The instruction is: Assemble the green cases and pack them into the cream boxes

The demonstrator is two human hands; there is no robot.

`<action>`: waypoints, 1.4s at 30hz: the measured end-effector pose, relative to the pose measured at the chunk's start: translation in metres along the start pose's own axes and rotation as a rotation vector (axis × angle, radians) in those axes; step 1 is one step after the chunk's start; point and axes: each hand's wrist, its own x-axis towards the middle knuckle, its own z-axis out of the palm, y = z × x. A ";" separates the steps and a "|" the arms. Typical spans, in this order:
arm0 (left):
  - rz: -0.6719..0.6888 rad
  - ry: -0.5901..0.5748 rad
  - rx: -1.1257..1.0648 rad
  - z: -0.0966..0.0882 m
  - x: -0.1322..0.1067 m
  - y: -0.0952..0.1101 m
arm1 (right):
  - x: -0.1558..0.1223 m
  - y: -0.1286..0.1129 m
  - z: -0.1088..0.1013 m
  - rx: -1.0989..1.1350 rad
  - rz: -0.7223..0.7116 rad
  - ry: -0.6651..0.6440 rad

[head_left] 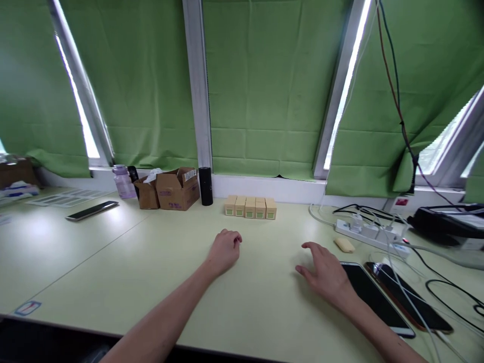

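Observation:
My left hand [226,250] rests over the middle of the table, its fingers curled in and closed; nothing shows in them. To its right, my right hand [323,272] is open, thumb and forefinger apart, with nothing between them. Beyond both hands, a row of several small tan cardboard boxes [250,207] stands side by side near the wall, each with a green-and-white label on its front. The nearest thing to my right hand is a tablet [372,297] with a dark screen, lying partly behind the wrist.
Right of the tablet lies a phone [408,295] with a cable over it. A white power strip [372,237] with plugs and a small yellow case [344,245] sit behind. At the back left are opened cartons [177,191], a black cylinder [205,186] and a purple bottle [124,182].

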 end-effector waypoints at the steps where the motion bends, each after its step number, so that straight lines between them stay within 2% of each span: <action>1: 0.001 -0.002 0.002 0.000 0.000 0.001 | -0.013 0.009 -0.012 -0.096 -0.015 0.023; 5: -0.007 -0.002 0.001 -0.001 0.000 0.003 | -0.058 0.047 -0.047 -0.445 0.069 0.134; 8: -0.016 -0.009 -0.002 -0.002 0.000 0.003 | -0.084 0.066 -0.052 -0.555 0.119 0.178; 11: -0.031 -0.013 -0.001 -0.002 0.000 0.002 | -0.100 0.069 -0.050 -0.606 0.176 0.148; 14: -0.044 -0.020 0.011 -0.003 0.000 0.003 | -0.100 0.063 -0.050 -0.664 0.209 0.102; 19: -0.059 -0.025 0.027 -0.004 0.000 0.004 | -0.085 0.057 -0.051 -0.720 0.227 0.057; 32: -0.059 -0.029 0.034 -0.004 -0.001 0.005 | -0.070 0.048 -0.052 -0.683 0.336 0.102; 38: -0.049 -0.018 0.038 -0.003 -0.001 0.003 | -0.077 0.049 -0.049 -0.712 0.268 0.157; 42: -0.048 -0.016 0.045 -0.003 -0.001 0.002 | -0.090 0.057 -0.056 -0.594 0.172 0.233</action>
